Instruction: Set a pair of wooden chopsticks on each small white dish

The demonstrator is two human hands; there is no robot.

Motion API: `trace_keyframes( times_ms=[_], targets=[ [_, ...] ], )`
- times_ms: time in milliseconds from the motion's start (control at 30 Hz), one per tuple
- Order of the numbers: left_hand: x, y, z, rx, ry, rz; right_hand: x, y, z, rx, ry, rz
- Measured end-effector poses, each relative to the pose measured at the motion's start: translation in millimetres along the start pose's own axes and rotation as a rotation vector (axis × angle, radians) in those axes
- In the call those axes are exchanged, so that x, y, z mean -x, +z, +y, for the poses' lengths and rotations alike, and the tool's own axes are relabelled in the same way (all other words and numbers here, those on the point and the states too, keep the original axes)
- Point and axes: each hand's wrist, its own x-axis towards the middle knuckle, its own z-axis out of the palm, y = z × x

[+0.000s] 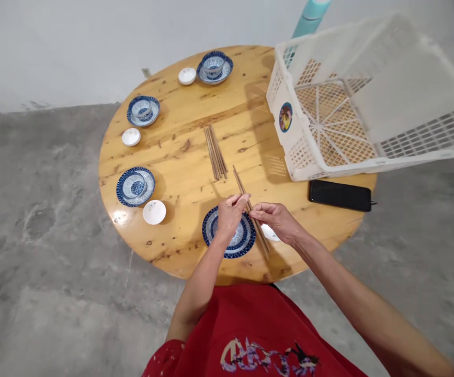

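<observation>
A pair of wooden chopsticks (261, 238) slants over the near edge of the table, between my two hands. My left hand (230, 212) pinches the pair near its middle, from the left. Just below that, the fingers of my right hand (272, 217) close on it from the other side. Under my left hand lies a blue-patterned plate (238, 255), holding a bowl that my hand and wrist partly hide. A small white bowl (270, 233) is partly covered by my right hand. Farther in lies a bundle of several chopsticks (216, 152) on the table.
On the round wooden table (180, 220), blue plates (151, 201) with bowls and small white bowls (154, 212) line the left and far edges. A large white plastic crate (299, 152) stands at right, with a black phone (339, 195) before it and a turquoise bottle (309, 21) behind.
</observation>
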Motion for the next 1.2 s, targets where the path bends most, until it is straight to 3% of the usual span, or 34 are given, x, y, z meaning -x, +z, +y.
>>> trace_keyframes(
  times_ms=[333,600,767,1000,1100,1200],
  targets=[
    [24,23,-21,0.011,-0.007,0.034,40,-24,33,0.082,-0.034,0.04],
    [39,37,-36,-0.064,-0.057,-0.045,56,-38,47,0.158,-0.017,0.083],
    [42,40,-32,-0.124,-0.071,-0.054,61,-42,44,0.187,-0.027,0.068],
    [36,37,-20,-0.13,0.021,-0.078,57,-46,35,0.261,-0.089,0.008],
    [35,38,-19,-0.147,0.023,-0.07,56,-47,35,0.418,-0.16,0.009],
    [39,44,-23,-0.154,-0.001,-0.04,64,-45,39,0.79,-0.253,0.142]
  ],
)
